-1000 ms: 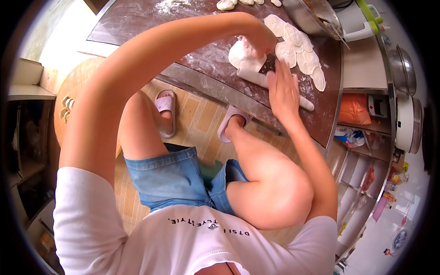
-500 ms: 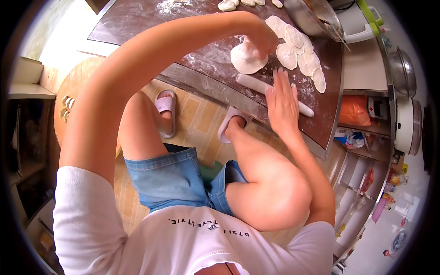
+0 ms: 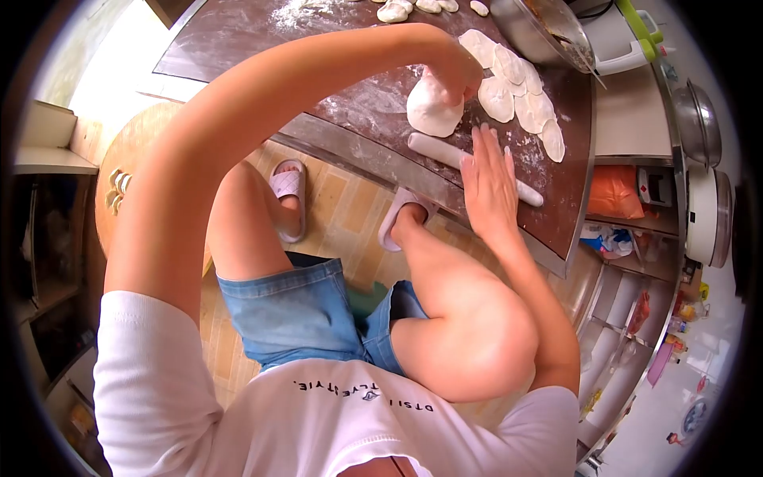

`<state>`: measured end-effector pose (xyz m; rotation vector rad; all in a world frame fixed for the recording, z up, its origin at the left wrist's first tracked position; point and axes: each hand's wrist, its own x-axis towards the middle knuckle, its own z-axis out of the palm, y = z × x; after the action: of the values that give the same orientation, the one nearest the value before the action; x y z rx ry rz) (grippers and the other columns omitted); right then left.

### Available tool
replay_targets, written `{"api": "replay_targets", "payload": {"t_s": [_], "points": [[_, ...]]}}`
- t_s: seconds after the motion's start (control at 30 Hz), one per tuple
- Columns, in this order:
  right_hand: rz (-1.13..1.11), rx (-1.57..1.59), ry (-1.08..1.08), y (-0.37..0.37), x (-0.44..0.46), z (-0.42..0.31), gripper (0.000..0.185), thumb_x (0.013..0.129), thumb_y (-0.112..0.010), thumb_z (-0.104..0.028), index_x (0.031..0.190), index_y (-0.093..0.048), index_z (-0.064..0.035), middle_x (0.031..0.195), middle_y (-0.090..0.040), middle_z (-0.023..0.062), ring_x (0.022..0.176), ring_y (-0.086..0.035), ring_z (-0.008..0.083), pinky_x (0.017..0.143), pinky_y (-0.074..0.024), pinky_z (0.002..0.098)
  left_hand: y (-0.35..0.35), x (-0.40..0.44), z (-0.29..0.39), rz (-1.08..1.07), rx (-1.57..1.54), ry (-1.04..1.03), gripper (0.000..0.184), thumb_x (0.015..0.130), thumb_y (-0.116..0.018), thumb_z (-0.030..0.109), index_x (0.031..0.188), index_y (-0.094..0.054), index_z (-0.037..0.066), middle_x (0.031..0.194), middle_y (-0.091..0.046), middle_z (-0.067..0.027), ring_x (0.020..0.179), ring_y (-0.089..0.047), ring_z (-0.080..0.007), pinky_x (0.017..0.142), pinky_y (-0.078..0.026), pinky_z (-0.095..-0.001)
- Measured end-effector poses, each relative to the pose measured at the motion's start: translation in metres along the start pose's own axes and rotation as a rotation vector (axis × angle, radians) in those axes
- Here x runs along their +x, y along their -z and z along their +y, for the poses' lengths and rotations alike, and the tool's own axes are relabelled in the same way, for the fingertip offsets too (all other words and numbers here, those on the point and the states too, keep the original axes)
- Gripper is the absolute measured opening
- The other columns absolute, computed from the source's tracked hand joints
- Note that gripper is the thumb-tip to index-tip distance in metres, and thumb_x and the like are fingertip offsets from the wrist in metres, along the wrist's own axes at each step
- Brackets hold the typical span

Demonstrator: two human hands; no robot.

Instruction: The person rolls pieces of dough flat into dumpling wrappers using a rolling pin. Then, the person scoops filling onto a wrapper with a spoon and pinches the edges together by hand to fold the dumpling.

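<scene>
My left hand (image 3: 455, 73) reaches across from the left with its fingers closed on the edge of a round dough wrapper (image 3: 434, 110). The fingertips are partly hidden behind the hand. Part of the wrapper rests on the floured dark tabletop. My right hand (image 3: 490, 183) lies flat over a pale rolling pin (image 3: 437, 148), fingers stretched out, palm on the wood. Both ends of the pin show on either side of the hand. Just beyond my hands, several flat dough wrappers (image 3: 534, 111) overlap in a cluster.
A metal bowl (image 3: 531, 36) with a utensil in it stands at the far right of the table (image 3: 366, 103). Several dough pieces (image 3: 395, 11) lie at the far edge. A round wooden board (image 3: 119, 151) with small dough pieces is at the left. Shelves (image 3: 636, 151) stand right.
The wrapper in my left hand has turned and shifted slightly right and toward me, its outline now narrower. My right hand and the rolling pin have barely moved.
</scene>
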<state>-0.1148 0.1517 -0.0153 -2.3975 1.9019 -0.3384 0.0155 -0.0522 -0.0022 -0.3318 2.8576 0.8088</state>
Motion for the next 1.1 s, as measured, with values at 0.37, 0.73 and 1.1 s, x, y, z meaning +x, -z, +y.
{"api": "replay_targets", "payload": {"t_s": [0.37,0.73,1.1], "points": [[0.1,-0.106,-0.109,-0.02,0.067,0.034,0.052,0.094,-0.033,-0.035,0.129,-0.038,0.0031,0.136,-0.034,0.021,0.129,-0.028,0.0327,0.106,-0.0185,0.0448,0.004,-0.006,0.012,0.004,0.078,0.115,0.025,0.07,-0.06,0.024,0.078,-0.06,0.001,0.068,-0.055,-0.0078,0.062,-0.054,-0.0192,0.055,-0.048,-0.0355],[0.012,0.026,-0.007,-0.001,0.014,-0.001,0.053,0.094,-0.035,-0.036,0.128,-0.037,0.0049,0.133,-0.036,0.0239,0.126,-0.032,0.0359,0.103,-0.0227,0.0484,-0.003,-0.017,0.006,0.049,-0.129,0.145,0.022,0.068,-0.062,0.018,0.084,-0.059,0.003,0.073,-0.059,-0.0081,0.063,-0.058,-0.0186,0.052,-0.048,-0.0316],[0.029,0.009,0.057,0.003,-0.009,-0.007,0.054,0.093,-0.038,-0.036,0.129,-0.037,0.0044,0.135,-0.035,0.0228,0.127,-0.032,0.0351,0.102,-0.0257,0.0471,-0.006,-0.036,0.008,0.185,-0.327,0.109,0.022,0.07,-0.06,0.012,0.088,-0.057,-0.001,0.083,-0.061,-0.0083,0.073,-0.058,-0.0192,0.066,-0.046,-0.0311]]}}
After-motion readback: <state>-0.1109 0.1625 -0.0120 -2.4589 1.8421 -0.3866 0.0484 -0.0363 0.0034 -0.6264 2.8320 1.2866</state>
